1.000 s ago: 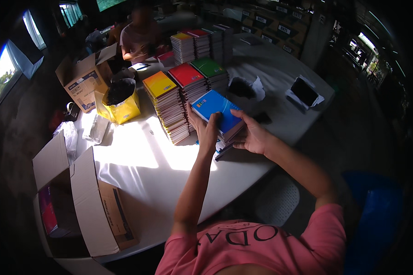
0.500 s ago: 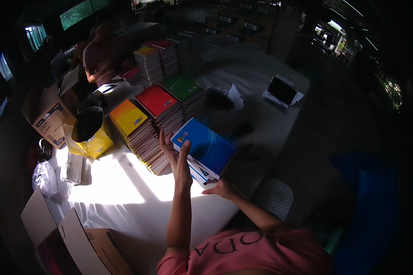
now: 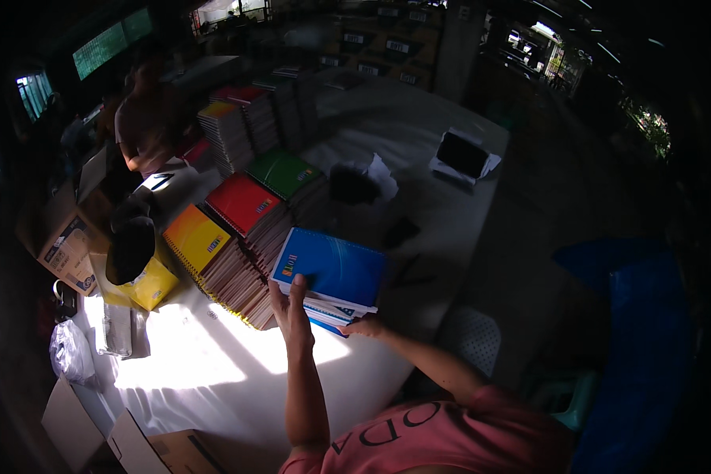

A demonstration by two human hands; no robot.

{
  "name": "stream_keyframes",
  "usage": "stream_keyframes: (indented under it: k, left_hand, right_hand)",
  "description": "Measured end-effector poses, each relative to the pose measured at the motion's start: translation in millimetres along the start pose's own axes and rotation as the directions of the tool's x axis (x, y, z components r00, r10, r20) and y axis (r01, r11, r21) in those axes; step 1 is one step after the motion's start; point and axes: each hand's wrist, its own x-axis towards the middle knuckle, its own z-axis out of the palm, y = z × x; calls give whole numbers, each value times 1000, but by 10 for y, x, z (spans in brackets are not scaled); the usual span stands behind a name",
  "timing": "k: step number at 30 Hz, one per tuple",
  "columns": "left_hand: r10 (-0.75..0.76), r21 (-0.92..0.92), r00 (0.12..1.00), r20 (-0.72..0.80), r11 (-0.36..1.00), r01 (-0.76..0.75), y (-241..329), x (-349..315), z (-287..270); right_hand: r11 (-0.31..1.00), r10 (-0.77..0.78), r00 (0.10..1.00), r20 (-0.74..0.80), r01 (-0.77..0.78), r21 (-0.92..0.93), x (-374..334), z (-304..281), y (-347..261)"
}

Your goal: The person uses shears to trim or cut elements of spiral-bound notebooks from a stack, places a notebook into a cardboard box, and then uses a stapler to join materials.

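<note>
A stack of blue spiral notebooks (image 3: 336, 265) sits in front of me, its lower ones fanned out unevenly at the near side. My left hand (image 3: 295, 316) is against the stack's near left corner, thumb up over the cover's edge and fingers along the side. At the near right corner my right hand (image 3: 362, 326) grips the lower notebooks, its fingertips partly hidden by them. Left of the blue stack stand piles of yellow notebooks (image 3: 197, 237), red notebooks (image 3: 247, 201) and green notebooks (image 3: 284, 174).
More notebook piles (image 3: 225, 130) stand farther back. On the left are a yellow bag (image 3: 156, 280), a cardboard box (image 3: 71, 253) and a clear plastic bag (image 3: 71, 351). An open carton (image 3: 178, 450) is near me. A dark tablet-like object (image 3: 462, 154) lies far right; a person (image 3: 144, 130) is beyond.
The blue stack has turned to lie more level across my view. My left hand has closed in on its corner, and my right hand's thumb has drawn in against the lower notebooks.
</note>
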Motion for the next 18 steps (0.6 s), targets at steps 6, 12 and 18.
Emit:
stream_keyframes:
  k: [6,12,18]
  left_hand:
    - [11,-10,997,-72,1000,-12,6,-8,1]
    - [72,2,990,-120,997,-73,-25,-43,-7]
    - [279,90,906,-319,960,-264,-196,-108,-310]
  right_hand:
    - [938,90,984,154,-32,-346,178,-152,-378]
    - [909,43,983,179,35,-415,185,-371,-225]
    - [695,-266,964,19,205,-689,-375,-616,-212]
